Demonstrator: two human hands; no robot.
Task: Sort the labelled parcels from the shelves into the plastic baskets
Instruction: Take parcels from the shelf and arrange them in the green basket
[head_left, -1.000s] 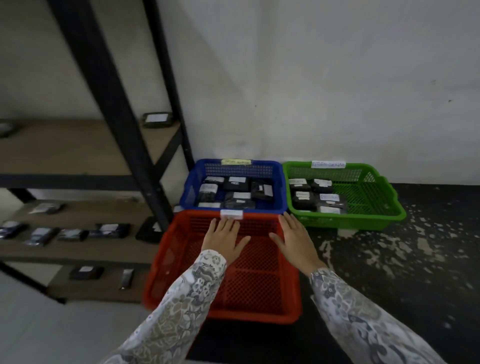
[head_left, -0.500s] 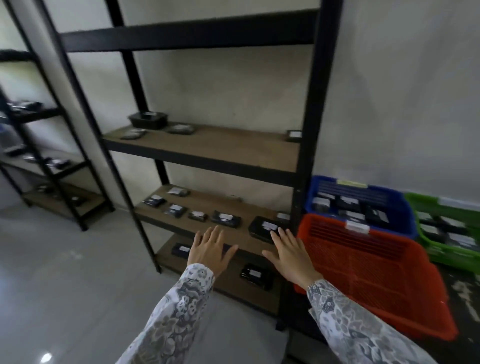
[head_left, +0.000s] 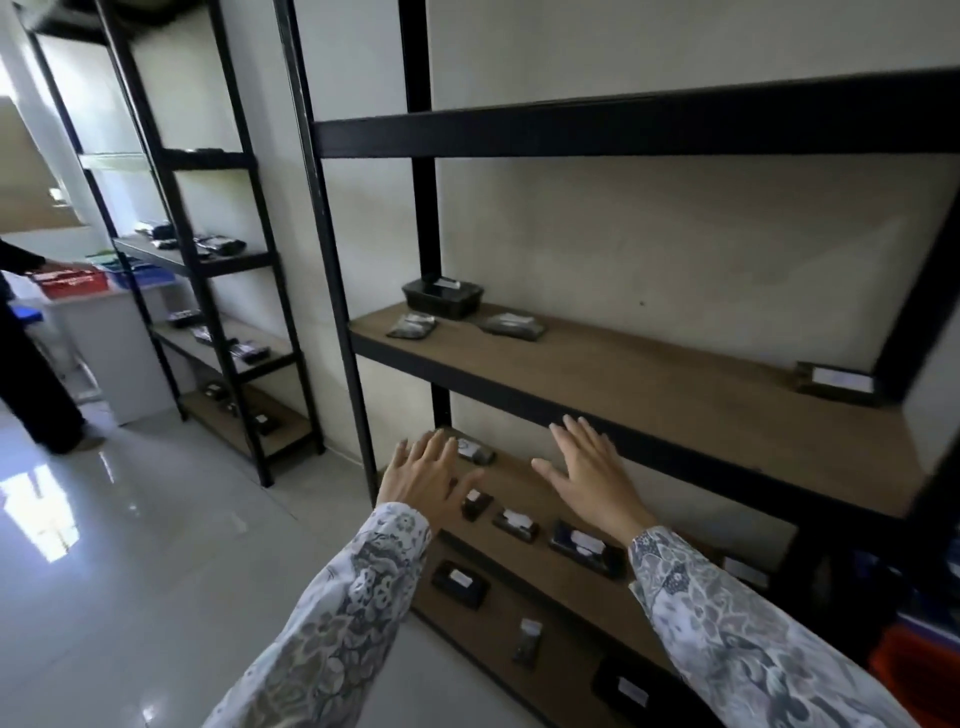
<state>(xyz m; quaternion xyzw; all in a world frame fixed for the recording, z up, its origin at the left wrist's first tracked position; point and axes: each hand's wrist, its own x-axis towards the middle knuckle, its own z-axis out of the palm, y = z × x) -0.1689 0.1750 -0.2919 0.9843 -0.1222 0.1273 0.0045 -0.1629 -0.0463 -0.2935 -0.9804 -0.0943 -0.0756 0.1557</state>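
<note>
Head view, read left to right. Far left: a second person in dark clothing (head_left: 31, 374) stands on the glossy pale tiled floor (head_left: 130, 545), one hand on a red plastic basket (head_left: 72, 283) that sits on a white cabinet (head_left: 114, 353). Next, a black metal rack with wooden shelves (head_left: 228, 343) against the wall, carrying several small dark parcels; their labels are too small to read.

Centre: the nearer black-framed shelving unit with brown wooden boards (head_left: 649, 384). Upper board: a black plastic tray with a white label (head_left: 441, 296) at the back left corner, two flat grey-wrapped packets (head_left: 413, 326) (head_left: 511, 325) just in front of it, and a dark box with a white label (head_left: 834, 382) at the far right end.

Left hand (head_left: 426, 475): fingers straight and spread, palm down, holding nothing, hovering over the left end of the middle board. A black labelled parcel (head_left: 475, 451) lies just beyond its fingertips; a row of small black parcels with white labels (head_left: 514, 522) lies between the two wrists.

Right hand (head_left: 589, 467): fingers likewise straight and spread, empty, its fingertips at the black front rail of the upper board; contact cannot be told.

Bottom board: more black labelled parcels (head_left: 460, 582). Both forearms wear grey-and-white floral patterned sleeves (head_left: 337, 623). Lower right corner: an edge of an orange-red plastic basket (head_left: 914, 670), with a sliver of blue above it.
</note>
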